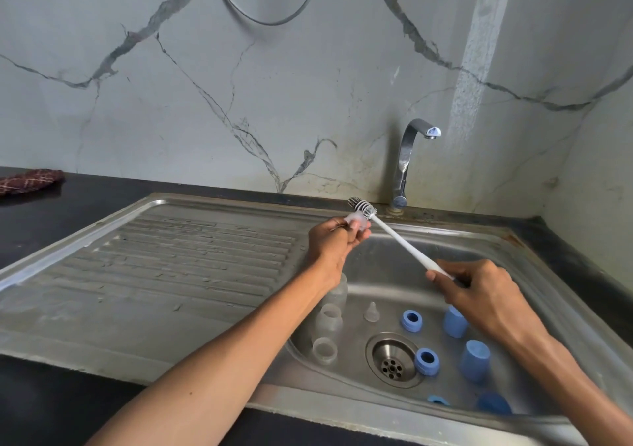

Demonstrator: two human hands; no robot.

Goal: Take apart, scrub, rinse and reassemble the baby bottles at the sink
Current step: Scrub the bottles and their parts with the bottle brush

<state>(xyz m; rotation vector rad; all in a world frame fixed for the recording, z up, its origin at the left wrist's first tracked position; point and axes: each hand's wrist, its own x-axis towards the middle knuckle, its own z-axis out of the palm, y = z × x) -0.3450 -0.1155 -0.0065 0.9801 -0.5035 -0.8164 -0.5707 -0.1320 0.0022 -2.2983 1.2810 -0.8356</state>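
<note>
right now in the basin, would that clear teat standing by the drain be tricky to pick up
Probably a little. The clear teat looks like thin soft silicone, so it would likely squash rather than stay stiff. It stands on its wide base on the steel sink, so a light nudge may slide it rather than tip it. If wet, it could be slippery; it should weigh very little.

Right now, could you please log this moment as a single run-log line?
step: scrubbing | left hand: holds clear teat | right hand: grips bottle brush | brush head through teat | tap: off | sink: loose bottle parts
</note>
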